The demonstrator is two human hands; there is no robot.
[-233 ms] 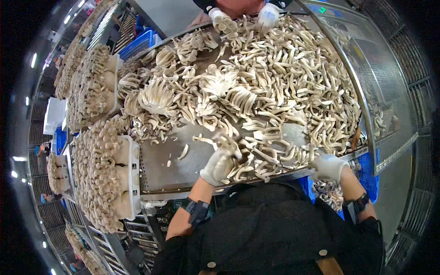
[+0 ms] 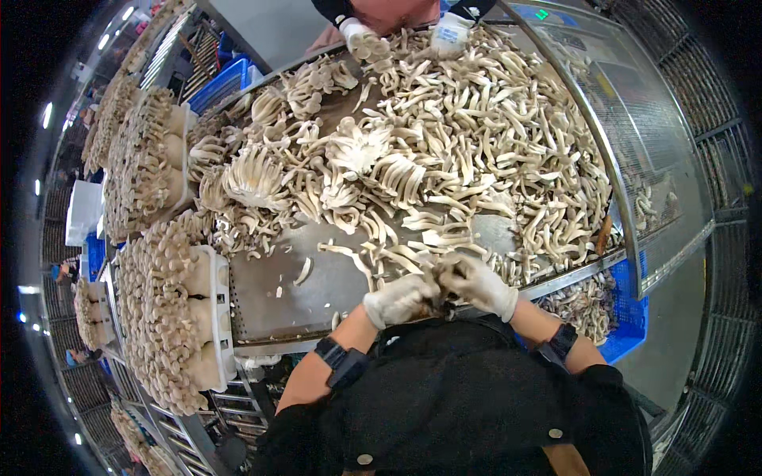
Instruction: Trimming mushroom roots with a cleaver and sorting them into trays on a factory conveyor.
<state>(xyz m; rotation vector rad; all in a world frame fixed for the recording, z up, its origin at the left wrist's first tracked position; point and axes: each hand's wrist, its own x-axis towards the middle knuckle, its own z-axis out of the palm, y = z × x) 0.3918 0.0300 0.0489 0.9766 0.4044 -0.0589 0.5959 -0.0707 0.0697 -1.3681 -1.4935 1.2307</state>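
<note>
Both gloved hands are together at the near edge of the metal tabletop (image 2: 278, 293), right in front of the person's chest. The left hand (image 2: 399, 300) is curled, its fingers (image 2: 425, 289) closed around something small where the two hands meet; the right hand (image 2: 482, 287) presses in against it, fingers (image 2: 454, 274) bent and pinching at the same spot. What they grip looks like a mushroom piece, but it is mostly hidden between the gloves, so I cannot tell its shape.

Just beyond the fingers, touching distance away, lies the big heap of pale mushrooms (image 2: 444, 159), loose stems spread across the far and right part of the tabletop. To the left of the hands there is a bare patch of metal with one stray mushroom stem (image 2: 303, 271) on it. Farther left, white trays (image 2: 208, 297) packed with whole mushroom clusters stand along the edge. On the near right, a blue crate (image 2: 631, 313) holds trimmings. At the far side, another person's gloved hands (image 2: 361, 40) work at the heap.
</note>
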